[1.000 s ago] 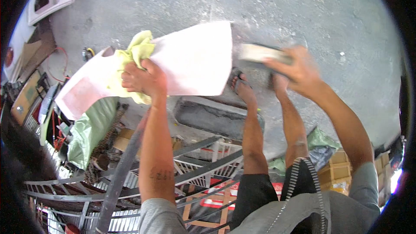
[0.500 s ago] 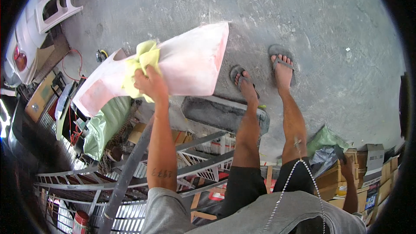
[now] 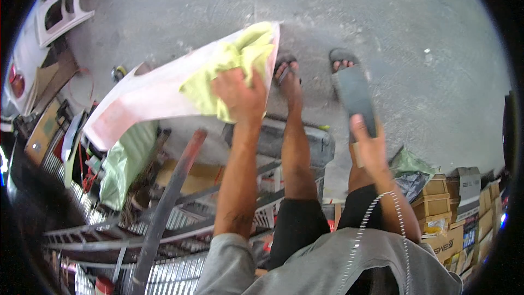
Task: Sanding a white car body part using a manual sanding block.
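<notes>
A white car body panel (image 3: 150, 93) with pink patches lies across the left and middle of my view. My left hand (image 3: 237, 90) presses a yellow cloth (image 3: 256, 41) onto the panel's wide right end, its fingers gripping the fabric. My right hand (image 3: 371, 145) grips a long dark-grey sanding block (image 3: 353, 90), held right of the panel over my right leg. Both my sandalled feet are visible on the floor, partly covered by the block and panel.
Around me are a concrete floor (image 3: 426, 93), a white vehicle part (image 3: 63, 11) at upper left, a dark pole (image 3: 169, 207), metal racks, a green sheet (image 3: 123, 169), a grey trough (image 3: 316, 150) and cardboard boxes (image 3: 434, 213) at lower right.
My left hand and the cloth have moved right along the panel. My right hand, low at the far right half a second ago, has come up and inward with the block.
</notes>
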`<state>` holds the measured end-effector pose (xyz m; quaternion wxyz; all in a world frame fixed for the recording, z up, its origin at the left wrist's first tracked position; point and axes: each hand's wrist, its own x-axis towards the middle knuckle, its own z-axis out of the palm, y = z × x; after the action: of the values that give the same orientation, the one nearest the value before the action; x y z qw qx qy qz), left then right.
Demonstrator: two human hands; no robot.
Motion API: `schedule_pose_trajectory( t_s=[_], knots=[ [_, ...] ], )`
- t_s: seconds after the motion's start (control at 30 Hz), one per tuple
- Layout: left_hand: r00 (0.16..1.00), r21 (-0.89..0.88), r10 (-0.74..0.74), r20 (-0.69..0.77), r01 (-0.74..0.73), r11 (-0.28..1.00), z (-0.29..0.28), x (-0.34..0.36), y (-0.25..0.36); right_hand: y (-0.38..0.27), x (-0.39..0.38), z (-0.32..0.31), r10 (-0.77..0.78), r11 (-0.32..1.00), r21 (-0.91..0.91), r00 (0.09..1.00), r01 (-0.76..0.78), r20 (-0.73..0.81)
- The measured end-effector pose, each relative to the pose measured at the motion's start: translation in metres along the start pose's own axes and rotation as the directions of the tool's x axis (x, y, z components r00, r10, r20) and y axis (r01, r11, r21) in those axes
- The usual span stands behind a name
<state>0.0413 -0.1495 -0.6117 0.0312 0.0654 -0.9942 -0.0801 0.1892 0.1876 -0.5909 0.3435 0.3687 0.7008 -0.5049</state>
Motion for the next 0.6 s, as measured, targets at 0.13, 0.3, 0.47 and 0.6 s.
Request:
schedule_pose_trajectory(
  t_s=[0.13, 0.3, 0.47, 0.6],
  knots=[
    [0.991, -0.007, -0.015, -0.132, 0.015, 1.0, -0.003, 0.018, -0.069, -0.092, -0.02, 0.075, -0.136, 0.967, 0.227, 0.988, 0.116, 0.075],
    [0.959, 0.085, -0.184, -0.214, 0.206, 0.975, -0.025, 0.045, -0.153, -0.124, -0.036, 0.135, -0.105, 0.991, 0.084, 0.994, 0.108, -0.028],
    [0.955, 0.11, -0.157, -0.251, 0.189, 0.976, -0.016, 0.047, -0.18, -0.093, -0.023, 0.16, -0.632, 0.703, -0.421, 0.775, 0.574, 0.002],
    [0.956, 0.128, -0.164, -0.244, 0.199, 0.972, -0.011, 0.039, -0.182, -0.118, 0.01, 0.162, -0.787, 0.366, -0.616, 0.585, 0.697, 0.195]
  ],
)
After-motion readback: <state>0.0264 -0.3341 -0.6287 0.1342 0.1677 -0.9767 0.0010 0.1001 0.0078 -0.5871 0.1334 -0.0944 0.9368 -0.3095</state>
